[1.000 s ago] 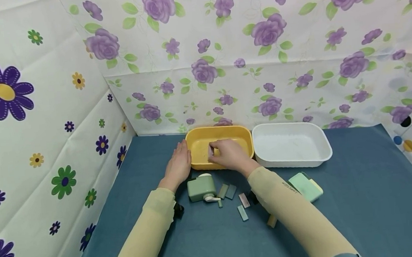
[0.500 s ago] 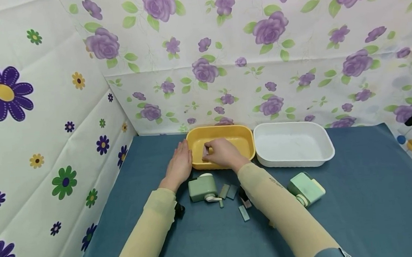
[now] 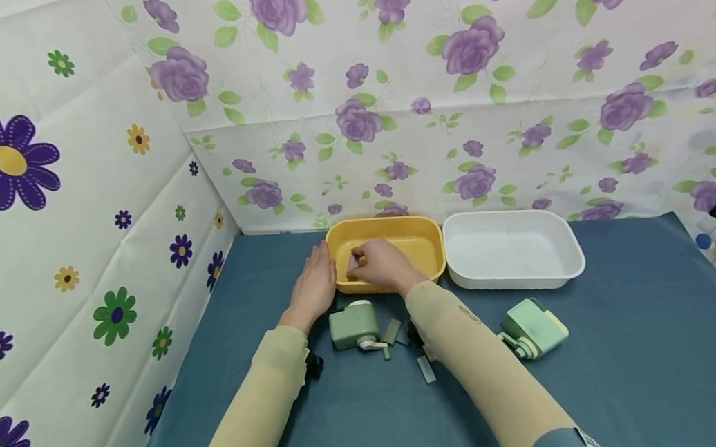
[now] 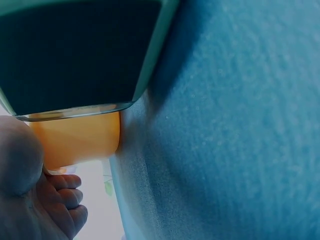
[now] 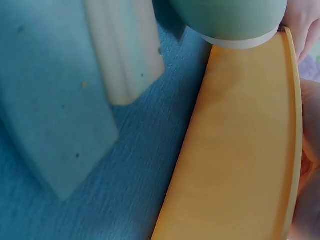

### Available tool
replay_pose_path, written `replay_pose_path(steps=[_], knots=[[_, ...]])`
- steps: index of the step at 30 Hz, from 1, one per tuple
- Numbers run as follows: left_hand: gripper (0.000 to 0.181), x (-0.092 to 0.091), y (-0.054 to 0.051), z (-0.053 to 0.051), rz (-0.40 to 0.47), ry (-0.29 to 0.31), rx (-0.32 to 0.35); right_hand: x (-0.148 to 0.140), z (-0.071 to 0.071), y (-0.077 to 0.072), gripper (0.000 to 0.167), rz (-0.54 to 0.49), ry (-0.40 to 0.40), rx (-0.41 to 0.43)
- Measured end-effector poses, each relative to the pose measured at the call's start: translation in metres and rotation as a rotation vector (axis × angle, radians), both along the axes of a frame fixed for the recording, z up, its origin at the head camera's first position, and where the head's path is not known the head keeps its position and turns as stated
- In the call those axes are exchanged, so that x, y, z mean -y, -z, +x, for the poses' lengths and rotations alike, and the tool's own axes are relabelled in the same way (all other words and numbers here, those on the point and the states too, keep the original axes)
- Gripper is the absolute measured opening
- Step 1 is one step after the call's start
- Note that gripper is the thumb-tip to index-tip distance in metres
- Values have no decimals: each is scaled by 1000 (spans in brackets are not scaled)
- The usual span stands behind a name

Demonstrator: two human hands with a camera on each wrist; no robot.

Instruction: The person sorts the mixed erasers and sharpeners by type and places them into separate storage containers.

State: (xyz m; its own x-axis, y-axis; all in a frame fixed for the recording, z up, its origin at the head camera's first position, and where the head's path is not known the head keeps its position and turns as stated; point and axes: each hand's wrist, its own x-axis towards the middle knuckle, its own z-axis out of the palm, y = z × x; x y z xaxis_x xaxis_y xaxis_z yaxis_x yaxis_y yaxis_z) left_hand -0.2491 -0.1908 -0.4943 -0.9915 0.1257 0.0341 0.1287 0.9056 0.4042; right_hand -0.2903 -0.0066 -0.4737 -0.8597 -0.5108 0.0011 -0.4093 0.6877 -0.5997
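Observation:
My left hand lies with straight fingers against the left end of the yellow tray. Inside that tray, my right hand pinches a small pale pinkish block between thumb and fingers; its lower part is hard to make out. In the right wrist view the tray's side wall hides most of this hand. Just in front of the tray lies a green hand-crank pencil sharpener, close to my left wrist. Small flat blocks lie beside its crank, partly covered by my right sleeve.
A white tray stands right of the yellow one. Another green crank sharpener lies beyond my right forearm. A light blue-grey block lies nearer to me on the blue cloth. Floral sheets stand behind and at the left.
My right hand has shifted left inside the yellow tray, carrying the pinkish block. The right forearm has swung left too, uncovering more of the right sharpener. My left hand stays against the tray.

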Motion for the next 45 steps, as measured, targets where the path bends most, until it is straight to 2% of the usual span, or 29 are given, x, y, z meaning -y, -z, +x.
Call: replay_pose_path(steps=[8, 13, 20, 31, 38, 45], knots=[[58, -1, 2, -3, 7, 6, -16, 4, -4, 0, 18, -1, 31, 26], [58, -1, 2, -1, 8, 4, -19, 10, -5, 2, 20, 7, 23, 18], [59, -2, 0, -1, 12, 10, -18, 17, -5, 4, 13, 16, 1, -26], [59, -1, 0, 0, 11, 2, -19, 21, -8, 8, 15, 56, -4, -24], [59, 1, 2, 0, 11, -4, -13, 23, -6, 7, 38, 57, -1, 70], [59, 2, 4, -1, 9, -12, -10, 24, -6, 8, 41, 74, 8, 80]])
